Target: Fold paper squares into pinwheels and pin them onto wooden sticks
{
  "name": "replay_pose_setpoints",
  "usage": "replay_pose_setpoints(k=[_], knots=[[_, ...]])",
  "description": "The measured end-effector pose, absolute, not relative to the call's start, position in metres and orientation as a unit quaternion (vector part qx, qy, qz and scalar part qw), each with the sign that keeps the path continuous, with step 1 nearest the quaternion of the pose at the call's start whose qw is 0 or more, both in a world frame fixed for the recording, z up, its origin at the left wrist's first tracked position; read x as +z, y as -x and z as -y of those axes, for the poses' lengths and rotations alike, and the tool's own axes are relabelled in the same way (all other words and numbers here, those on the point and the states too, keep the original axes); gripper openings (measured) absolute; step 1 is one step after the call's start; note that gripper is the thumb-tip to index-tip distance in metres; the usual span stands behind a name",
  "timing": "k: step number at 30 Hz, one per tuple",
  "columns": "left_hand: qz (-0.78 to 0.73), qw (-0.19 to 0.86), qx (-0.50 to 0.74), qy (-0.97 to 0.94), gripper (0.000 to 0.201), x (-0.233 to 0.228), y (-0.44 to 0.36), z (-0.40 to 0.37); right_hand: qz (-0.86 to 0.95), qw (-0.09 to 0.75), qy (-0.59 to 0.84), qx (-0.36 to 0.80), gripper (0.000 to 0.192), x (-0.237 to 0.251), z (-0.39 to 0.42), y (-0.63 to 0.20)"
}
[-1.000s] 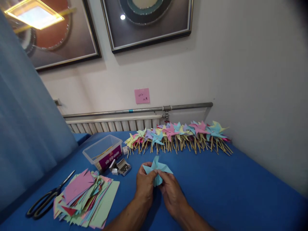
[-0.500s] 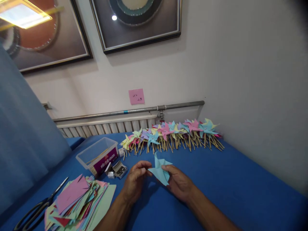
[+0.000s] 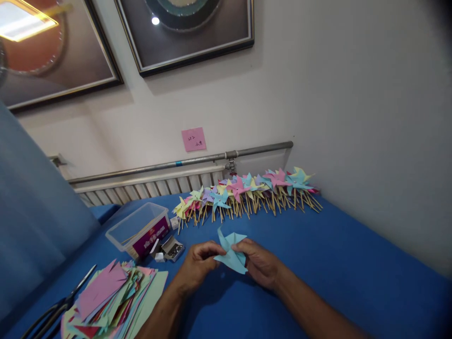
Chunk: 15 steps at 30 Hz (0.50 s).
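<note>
Right hand (image 3: 262,264) pinches blue pinwheel (image 3: 233,261) near centre; left hand (image 3: 197,266) at its edge, grip unclear. Pinch firmly, without creasing.

Two pictures (image 3: 197,42) hang on the wall (image 3: 353,117), the left one catching bright glare (image 3: 23,21). Below, a pink note (image 3: 194,140) (handwritten) sits just above a grey pipe (image 3: 151,170), which runs over a white radiator (image 3: 153,187). A blue curtain (image 3: 31,216) hangs at the left edge.

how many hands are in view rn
2: the left hand at the left side of the light-blue paper pinwheel, and the right hand holding its right side. Some right-hand fingers are hidden behind the paper.
</note>
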<state>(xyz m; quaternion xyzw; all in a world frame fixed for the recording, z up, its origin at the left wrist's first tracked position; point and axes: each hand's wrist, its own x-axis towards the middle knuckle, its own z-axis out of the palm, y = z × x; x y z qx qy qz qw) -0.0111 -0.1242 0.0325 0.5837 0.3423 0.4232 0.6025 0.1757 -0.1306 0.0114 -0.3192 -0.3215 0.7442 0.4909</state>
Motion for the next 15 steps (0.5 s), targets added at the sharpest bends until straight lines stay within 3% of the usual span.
replay_pose_setpoints(k=[6,15], knots=[[-0.331,0.541,0.383,-0.672,0.014,0.034,0.017,0.122,0.351,0.499,0.334,0.718,0.017,0.009,0.129,-0.174],[-0.380,0.546,0.360,-0.654,0.026,0.022,0.015,0.119,0.400,0.493,0.358,0.685,0.018,0.012,0.130,-0.174]])
